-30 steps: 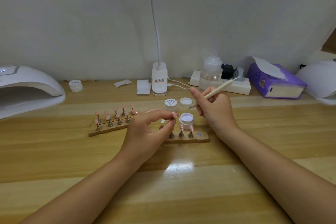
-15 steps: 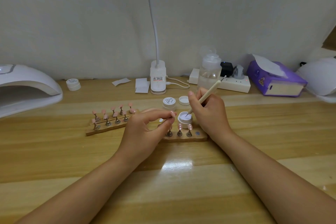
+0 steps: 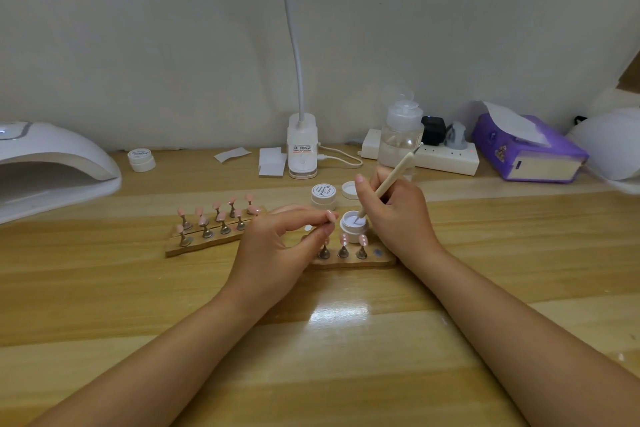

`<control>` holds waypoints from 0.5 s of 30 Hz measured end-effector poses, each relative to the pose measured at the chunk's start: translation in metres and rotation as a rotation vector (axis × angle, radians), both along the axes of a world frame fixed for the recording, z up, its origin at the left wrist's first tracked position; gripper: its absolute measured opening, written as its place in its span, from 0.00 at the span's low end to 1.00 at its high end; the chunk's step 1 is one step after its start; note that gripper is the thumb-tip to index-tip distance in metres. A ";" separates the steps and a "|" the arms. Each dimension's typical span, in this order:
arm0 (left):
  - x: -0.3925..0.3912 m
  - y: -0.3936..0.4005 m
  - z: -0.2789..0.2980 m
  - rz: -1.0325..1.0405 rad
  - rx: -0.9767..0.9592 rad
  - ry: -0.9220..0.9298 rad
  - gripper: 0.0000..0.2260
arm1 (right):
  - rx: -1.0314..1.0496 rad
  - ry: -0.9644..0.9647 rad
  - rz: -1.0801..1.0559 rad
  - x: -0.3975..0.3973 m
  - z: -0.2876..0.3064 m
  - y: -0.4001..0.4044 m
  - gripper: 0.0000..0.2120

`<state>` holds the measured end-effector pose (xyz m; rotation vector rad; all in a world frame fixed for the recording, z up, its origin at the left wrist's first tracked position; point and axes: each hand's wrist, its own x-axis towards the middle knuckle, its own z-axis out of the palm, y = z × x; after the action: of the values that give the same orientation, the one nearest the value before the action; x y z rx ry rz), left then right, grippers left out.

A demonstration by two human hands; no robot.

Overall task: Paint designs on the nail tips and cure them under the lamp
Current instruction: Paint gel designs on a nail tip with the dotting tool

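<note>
wooden table (image 3: 346, 340) under everything. white lamp (image 3: 52, 166) at left edge, open mouth facing inward. two tip stands mid-table: left stand (image 3: 207, 239) full of pink tips, right stand (image 3: 353, 258) nearer. left hand (image 3: 277, 246) pinched around one tip (image 3: 330, 217). right hand (image 3: 398, 215) closed on brush (image 3: 384, 185), point dipped in open jar (image 3: 354, 226) behind right stand.

Light was soft and even, fairly bright, with faint shadows. A white glare patch lay on the near table (image 3: 332, 315). The wide lens bowed the far wall (image 3: 138, 45) and blurred the edges.
</note>
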<state>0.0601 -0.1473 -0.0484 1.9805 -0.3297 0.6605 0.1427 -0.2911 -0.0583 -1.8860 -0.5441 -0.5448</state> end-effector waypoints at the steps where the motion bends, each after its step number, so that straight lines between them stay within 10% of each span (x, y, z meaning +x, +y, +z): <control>1: 0.000 0.000 0.000 -0.002 0.000 0.003 0.11 | -0.005 0.005 0.006 0.000 0.000 0.000 0.20; 15: -0.001 -0.001 0.002 0.015 0.005 0.022 0.09 | 0.185 0.019 -0.008 0.001 0.000 -0.002 0.19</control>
<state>0.0588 -0.1481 -0.0465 1.9951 -0.3037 0.6476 0.1433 -0.2930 -0.0586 -1.7166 -0.4585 -0.5627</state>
